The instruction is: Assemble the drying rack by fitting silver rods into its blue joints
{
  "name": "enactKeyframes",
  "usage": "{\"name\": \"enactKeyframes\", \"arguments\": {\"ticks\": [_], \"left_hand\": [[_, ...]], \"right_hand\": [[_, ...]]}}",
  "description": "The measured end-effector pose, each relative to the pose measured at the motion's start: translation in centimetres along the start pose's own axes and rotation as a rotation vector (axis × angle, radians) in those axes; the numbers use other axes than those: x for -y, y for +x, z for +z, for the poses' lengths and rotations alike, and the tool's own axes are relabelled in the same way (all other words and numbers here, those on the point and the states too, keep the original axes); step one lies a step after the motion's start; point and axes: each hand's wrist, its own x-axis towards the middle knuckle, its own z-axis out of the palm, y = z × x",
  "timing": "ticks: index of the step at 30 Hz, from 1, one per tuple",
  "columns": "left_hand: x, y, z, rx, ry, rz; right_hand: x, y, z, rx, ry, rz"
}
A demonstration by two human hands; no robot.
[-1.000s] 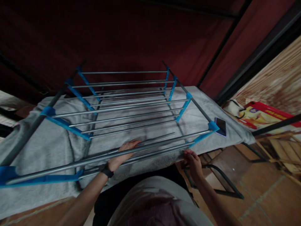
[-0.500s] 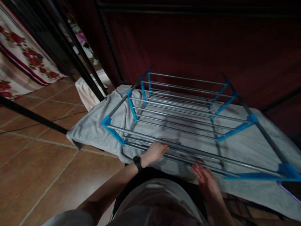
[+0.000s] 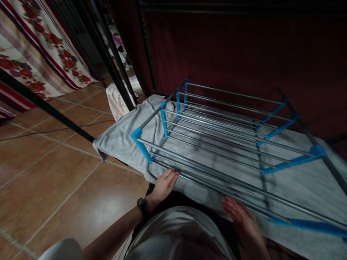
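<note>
While our left hand (image 3: 164, 184) and right hand (image 3: 240, 216) lie flat, open and apart on the grey towel (image 3: 121, 137), the drying rack (image 3: 230, 144) stands just beyond them.

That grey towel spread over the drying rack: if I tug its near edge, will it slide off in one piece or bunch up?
The grey towel is probably floppy: its corner droops past the drying rack. It may bunch, since it drapes in soft folds. Both hands rest at its near edge, so it looks light.
</note>
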Motion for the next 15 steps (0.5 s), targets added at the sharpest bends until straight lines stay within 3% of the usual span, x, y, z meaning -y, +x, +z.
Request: {"name": "enactKeyframes", "arguments": {"ticks": [3, 7, 11, 13, 15], "left_hand": [[0.9, -1.1, -0.3, -0.105, -0.156, -0.208], [2.5, -1.7, -0.5, -0.342, -0.298, -0.454], [4.3, -1.1, -1.3, -0.612, -0.329, -0.515], [5.0, -0.6, -1.7, -0.674, -0.312, -0.518], [5.5, -0.2, -2.0, -0.704, -0.291, -0.515]], "right_hand": [[1.0, -1.8, 1.7, 0.119, -0.184, 0.036], [2.8, -2.7, 6.5, 0.265, -0.508, -0.306], [3.6, -1.3, 13.0, 0.475, -0.957, -0.701], [3.3, -0.2, 15.9, 0.518, -1.245, -0.780], [2.9, 0.8, 18.1, 0.540, -1.499, -0.763]]}}
